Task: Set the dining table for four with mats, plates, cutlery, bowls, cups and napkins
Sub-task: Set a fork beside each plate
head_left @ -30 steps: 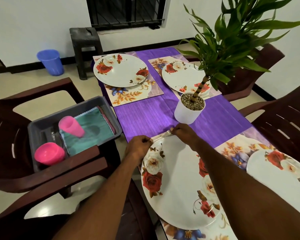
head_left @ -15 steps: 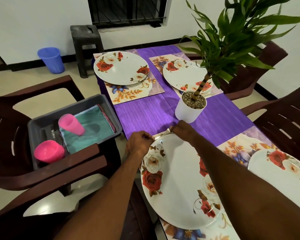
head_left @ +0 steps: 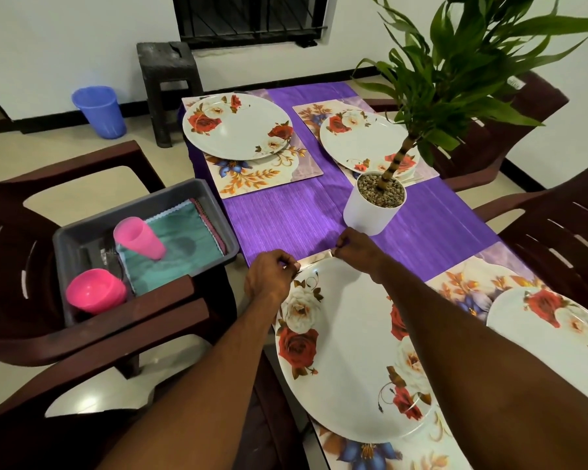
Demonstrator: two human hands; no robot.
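Mat (head_left: 314, 258) edge pinched by both hands' fingers; plant pot (head_left: 374, 205) just beyond.

Dining table under a purple cloth (head_left: 286, 225)

Four floral mats lie on the cloth, one at each corner: far left (head_left: 252, 176), far right (head_left: 309, 111), near left (head_left: 364, 452), near right (head_left: 462, 283); each bears a white rose-patterned plate; a white plant pot (head_left: 370, 212) stands on the cloth between them, just beside the far right mat.
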